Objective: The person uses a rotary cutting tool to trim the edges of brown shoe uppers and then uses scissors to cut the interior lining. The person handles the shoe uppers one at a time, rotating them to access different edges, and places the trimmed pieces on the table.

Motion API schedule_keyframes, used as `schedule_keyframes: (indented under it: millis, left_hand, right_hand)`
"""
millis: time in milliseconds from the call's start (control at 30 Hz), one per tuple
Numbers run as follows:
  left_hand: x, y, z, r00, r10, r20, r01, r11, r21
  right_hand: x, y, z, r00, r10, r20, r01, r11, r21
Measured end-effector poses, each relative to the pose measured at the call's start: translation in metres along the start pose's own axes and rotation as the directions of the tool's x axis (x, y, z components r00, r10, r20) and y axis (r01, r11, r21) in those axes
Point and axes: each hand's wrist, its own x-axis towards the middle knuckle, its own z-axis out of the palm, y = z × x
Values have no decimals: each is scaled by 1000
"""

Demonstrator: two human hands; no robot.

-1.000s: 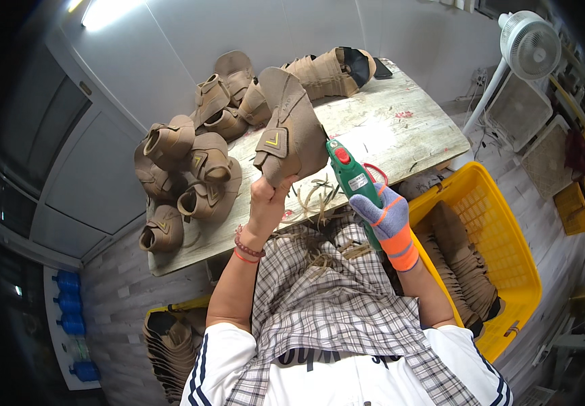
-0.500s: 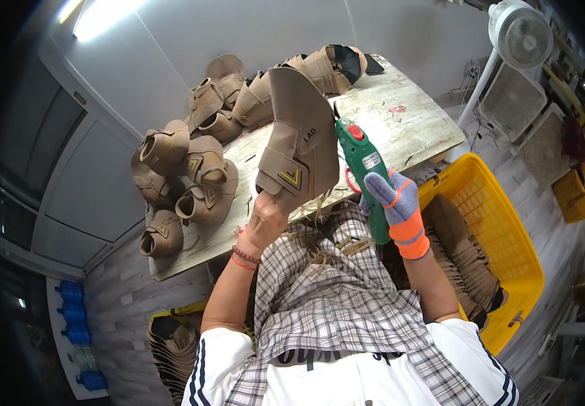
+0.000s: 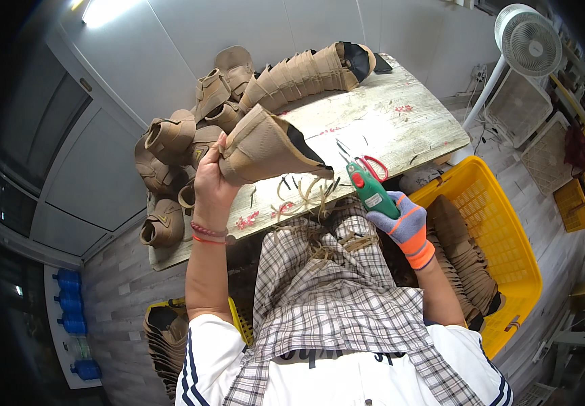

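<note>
My left hand [image 3: 212, 177] grips a tan boot upper [image 3: 265, 146] by its heel end, holding it on its side above the table's near edge. My right hand [image 3: 402, 220], in a grey and orange glove, holds a green hand tool [image 3: 368, 189] with a red button, its tip pointing toward the upper's dark opening but a little apart from it. Tan trimmed strips [image 3: 302, 191] lie on the table [image 3: 387, 115] beneath the upper and on my plaid apron.
A heap of tan boot uppers [image 3: 174, 149] lies at the table's left; a nested row of uppers [image 3: 306, 71] runs along the back. Red-handled scissors [image 3: 373, 164] rest near the tool. A yellow crate [image 3: 502, 230] with uppers stands to my right, a white fan [image 3: 526, 40] beyond.
My left hand has swung the boot upper from upright to lying on its side and lowered it toward the left. The tool in my right hand has dropped slightly, away from the upper.
</note>
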Motion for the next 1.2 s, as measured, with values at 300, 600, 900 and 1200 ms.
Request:
schedule_keyframes:
  millis: [300, 600, 900, 1200]
  left_hand:
    - [-2, 16, -27, 968, -151, -202, 104, 969, -224]
    - [2, 11, -40, 969, -160, -189, 118, 969, -215]
    - [7, 3, -34, 951, -178, -252, 114, 962, -249]
    - [12, -5, -15, 946, -194, -259, 127, 959, -254]
  right_hand:
    - [-8, 13, 6, 985, -172, -22, 163, 964, -209]
    - [-4, 1, 9, 976, -218, 1, 215, 961, -174]
    - [1, -9, 8, 960, -278, -21, 273, 953, -134]
    - [8, -15, 10, 943, -328, -54, 321, 941, -111]
